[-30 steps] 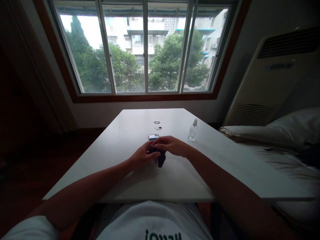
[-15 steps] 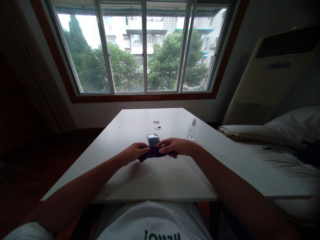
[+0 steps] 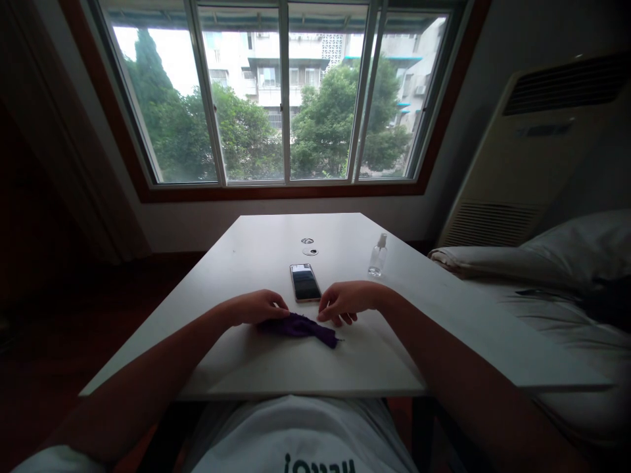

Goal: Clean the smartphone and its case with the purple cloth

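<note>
A dark purple cloth (image 3: 305, 327), bunched lengthwise, lies low over the near middle of the white table. My left hand (image 3: 259, 307) pinches its left end between thumb and fingers. To the upper right of the cloth hovers my right hand (image 3: 349, 301), its fingers loosely bent and apart with nothing between them. Just beyond both hands a smartphone (image 3: 305, 282) lies face up, its dark screen reflecting light. The phone's lower right corner is close to my right fingertips; whether they touch cannot be told.
A clear spray bottle (image 3: 378, 256) stands on the table (image 3: 211, 355) right of the phone. Two round cable holes (image 3: 310, 251) are farther back. Beyond are a window (image 3: 286, 190) and a tall air conditioner (image 3: 517, 151); a bed (image 3: 532, 309) is at the right.
The cloth has come down toward me, off the phone, which now shows whole. My right hand has let go of the cloth, whose right end now lies loose.
</note>
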Motion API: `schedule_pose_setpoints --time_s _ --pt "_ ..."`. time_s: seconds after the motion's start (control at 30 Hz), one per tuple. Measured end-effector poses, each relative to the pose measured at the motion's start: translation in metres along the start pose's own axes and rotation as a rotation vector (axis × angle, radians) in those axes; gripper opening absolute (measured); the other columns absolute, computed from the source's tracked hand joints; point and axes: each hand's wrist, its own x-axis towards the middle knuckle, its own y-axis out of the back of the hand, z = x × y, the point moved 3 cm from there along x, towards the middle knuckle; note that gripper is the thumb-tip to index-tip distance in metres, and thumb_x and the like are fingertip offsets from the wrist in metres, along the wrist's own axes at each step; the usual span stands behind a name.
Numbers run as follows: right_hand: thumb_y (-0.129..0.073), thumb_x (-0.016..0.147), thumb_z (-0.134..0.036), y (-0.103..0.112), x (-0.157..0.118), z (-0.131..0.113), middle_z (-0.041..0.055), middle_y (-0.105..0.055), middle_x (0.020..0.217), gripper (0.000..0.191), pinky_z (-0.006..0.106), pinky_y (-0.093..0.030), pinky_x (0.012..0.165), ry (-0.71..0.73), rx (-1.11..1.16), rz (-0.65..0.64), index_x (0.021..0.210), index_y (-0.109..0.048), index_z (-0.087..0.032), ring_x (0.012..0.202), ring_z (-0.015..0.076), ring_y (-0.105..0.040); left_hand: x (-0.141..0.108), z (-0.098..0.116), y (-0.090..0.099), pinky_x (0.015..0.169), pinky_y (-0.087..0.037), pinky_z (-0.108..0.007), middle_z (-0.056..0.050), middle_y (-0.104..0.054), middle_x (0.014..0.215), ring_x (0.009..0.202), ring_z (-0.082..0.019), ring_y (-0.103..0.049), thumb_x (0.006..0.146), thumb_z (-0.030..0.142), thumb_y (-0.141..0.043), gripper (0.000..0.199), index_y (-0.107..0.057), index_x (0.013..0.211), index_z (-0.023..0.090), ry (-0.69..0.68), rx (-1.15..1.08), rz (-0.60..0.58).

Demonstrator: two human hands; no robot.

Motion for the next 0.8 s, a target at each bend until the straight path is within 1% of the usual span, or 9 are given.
schedule_pose_setpoints --time_s 0.1,0.2,0.33,0.4,0.47,0.53,0.67,0.73,0.8 --pt "-0.076 0.069 -0.072 -0.007 -0.004 -0.005 0.0037 -0.069 0.073 0.064 0.023 -0.043 0.050 -0.036 -0.132 -0.053 0.099 -0.074 -0.015 0.054 0.0112 -0.056 -0.002 0.002 0.001 0.053 -0.045 -0.026 -0.007 -0.071 0.094 0.068 -0.019 -0.061 0.067 0.067 -0.077 0.063 -0.074 0.111 0.021 -0.008 0.028 -0.019" --pt "-0.079 0.071 -0.061 -0.012 -0.002 -0.007 0.0007 -0.064 0.068 0.050 0.022 -0.041 0.049 -0.045 -0.177 -0.068 0.090 -0.073 -0.015 0.053 0.0107 -0.055 -0.002 0.001 0.002 0.059 -0.046 -0.025 -0.007 -0.071 0.096 0.073 -0.019 -0.062 0.069 0.065 -0.077 0.061 -0.073 0.110 0.021 -0.030 0.058 -0.036" --pt "-0.079 0.074 -0.049 -0.013 -0.001 -0.006 -0.0018 -0.060 0.063 0.037 0.020 -0.040 0.048 0.006 -0.118 -0.117 0.083 -0.069 -0.014 0.053 0.0098 -0.055 -0.003 -0.001 0.004 0.056 -0.043 -0.024 -0.005 -0.069 0.087 0.068 -0.016 -0.058 0.070 0.066 -0.076 0.059 -0.074 0.107 0.020 -0.052 0.072 -0.075" --pt "-0.080 0.074 -0.047 -0.009 -0.005 -0.005 0.0001 -0.066 0.072 0.037 0.020 -0.046 0.053 0.072 -0.007 -0.154 0.088 -0.068 -0.014 0.062 0.0115 -0.061 -0.004 -0.001 0.003 0.052 -0.040 -0.023 -0.004 -0.065 0.080 0.063 -0.014 -0.053 0.071 0.067 -0.075 0.060 -0.074 0.106 0.019 -0.059 0.038 -0.164" --pt "-0.083 0.073 -0.045 -0.004 -0.008 -0.004 0.0028 -0.070 0.085 0.040 0.023 -0.054 0.064 0.129 0.131 -0.164 0.093 -0.068 -0.014 0.074 0.0136 -0.066 -0.005 -0.002 0.003 0.050 -0.038 -0.022 -0.002 -0.062 0.076 0.060 -0.013 -0.051 0.071 0.067 -0.076 0.061 -0.073 0.107 0.019 -0.053 0.017 -0.241" --pt "-0.086 0.070 -0.044 0.001 -0.008 0.000 0.0033 -0.070 0.088 0.044 0.028 -0.059 0.072 0.152 0.241 -0.148 0.093 -0.067 -0.012 0.078 0.0146 -0.067 -0.005 -0.002 0.004 0.049 -0.039 -0.022 -0.002 -0.060 0.076 0.061 -0.013 -0.051 0.070 0.067 -0.077 0.062 -0.072 0.109 0.019 -0.040 0.030 -0.253" --pt "-0.092 0.062 -0.039 0.005 -0.002 0.010 0.0040 -0.071 0.088 0.055 0.029 -0.061 0.063 0.092 0.327 -0.105 0.099 -0.059 -0.014 0.083 0.0217 -0.072 -0.001 -0.006 0.007 0.051 -0.046 -0.025 -0.004 -0.062 0.086 0.065 -0.015 -0.055 0.068 0.067 -0.079 0.068 -0.070 0.115 0.020 0.002 0.056 -0.217" --pt "-0.090 0.064 -0.039 0.005 0.001 0.013 0.0069 -0.072 0.094 0.062 0.026 -0.058 0.057 0.056 0.325 -0.089 0.110 -0.056 -0.016 0.085 0.0251 -0.074 0.001 -0.008 0.007 0.052 -0.049 -0.026 -0.005 -0.062 0.093 0.067 -0.016 -0.057 0.067 0.067 -0.079 0.071 -0.068 0.119 0.020 0.018 0.046 -0.201" --pt "-0.086 0.070 -0.039 0.006 0.001 0.015 0.0078 -0.073 0.094 0.063 0.024 -0.055 0.053 0.036 0.297 -0.076 0.120 -0.055 -0.016 0.080 0.0245 -0.075 0.001 -0.009 0.007 0.052 -0.050 -0.026 -0.006 -0.062 0.096 0.069 -0.017 -0.058 0.067 0.067 -0.079 0.071 -0.067 0.120 0.021 0.021 0.032 -0.191"
